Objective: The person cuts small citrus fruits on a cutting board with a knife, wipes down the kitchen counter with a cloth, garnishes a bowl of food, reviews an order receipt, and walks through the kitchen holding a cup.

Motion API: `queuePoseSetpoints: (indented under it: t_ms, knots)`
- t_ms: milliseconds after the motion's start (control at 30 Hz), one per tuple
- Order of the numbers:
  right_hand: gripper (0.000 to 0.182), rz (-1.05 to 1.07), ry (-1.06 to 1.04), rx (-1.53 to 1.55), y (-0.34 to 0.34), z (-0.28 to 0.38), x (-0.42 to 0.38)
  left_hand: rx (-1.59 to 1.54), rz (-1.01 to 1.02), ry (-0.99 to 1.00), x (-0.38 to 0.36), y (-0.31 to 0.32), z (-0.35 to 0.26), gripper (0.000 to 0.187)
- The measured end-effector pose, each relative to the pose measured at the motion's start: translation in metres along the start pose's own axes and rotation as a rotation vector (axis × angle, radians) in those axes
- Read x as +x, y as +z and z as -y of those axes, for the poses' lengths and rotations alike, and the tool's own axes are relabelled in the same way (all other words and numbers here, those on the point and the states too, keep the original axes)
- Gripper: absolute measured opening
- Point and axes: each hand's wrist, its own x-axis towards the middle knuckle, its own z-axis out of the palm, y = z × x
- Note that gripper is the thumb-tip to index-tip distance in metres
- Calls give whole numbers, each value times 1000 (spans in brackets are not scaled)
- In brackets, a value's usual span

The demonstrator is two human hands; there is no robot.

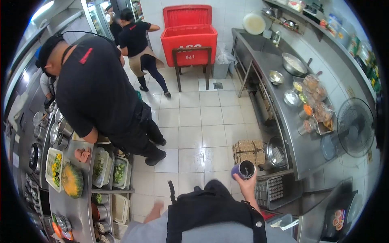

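My right hand [248, 185] is wrapped round a purple tumbler [243, 170] with a dark interior, held upright in front of me to the right. A thin light strip shows inside its mouth, too small to make out. My left hand [155, 211] hangs low by my left side, blurred and partly cut off by my sleeve, so its fingers cannot be read. Nothing shows in it. Beyond the tumbler, egg trays [247, 152] stand stacked on the floor by the right counter.
A co-worker in black [97, 81] bends over the left counter [79, 210], which bears a squash [72, 180] and a white basket [54, 168]. Another person [137, 40] walks near a red cooler [188, 44]. Along the right runs a steel counter [279, 97] with bowls and bags.
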Motion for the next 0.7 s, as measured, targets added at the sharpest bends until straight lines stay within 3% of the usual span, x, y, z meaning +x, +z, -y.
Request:
queuePoseSetpoints:
  t_ms: [67, 100, 167, 267, 400, 433, 533, 567, 600, 633, 667, 700]
  knots:
    - [82, -119, 51, -66, 17, -10, 44, 175, -195, 68, 108, -93, -57, 38]
    - [83, -121, 119, -68, 25, -19, 68, -336, -505, 201, 164, -147, -97, 36]
    - [82, -141, 104, -106, 49, -30, 122, -521, -608, 473, 204, -283, -203, 31]
    - [81, -146, 107, -157, 92, -45, 218, -606, -619, 549, 236, -408, -306, 33]
    - [85, -177, 53, -162, 176, -39, 376, -648, -554, 488, 309, -431, -317, 34]
    - [85, -138, 63, -126, 201, -30, 413, -521, -500, 373, 315, -426, -310, 35]
    - [85, -22, -28, -48, 281, -11, 520, -456, -325, 191, 358, -345, -229, 37]
    - [85, 21, -68, -85, 309, 8, 551, -229, -180, 125, 359, -329, -208, 32]
    - [85, 51, -82, -88, 337, 14, 578, -293, 20, 25, 362, -308, -180, 29]
    - [85, 101, -93, -36, 365, 18, 605, -624, -234, 301, 362, -259, -136, 24]
    - [85, 153, -103, 16, 394, 23, 630, -923, -140, -131, 362, -248, -142, 22]
    - [84, 161, -135, 23, 424, 29, 650, -1161, 4, -158, 356, -270, -146, 22]
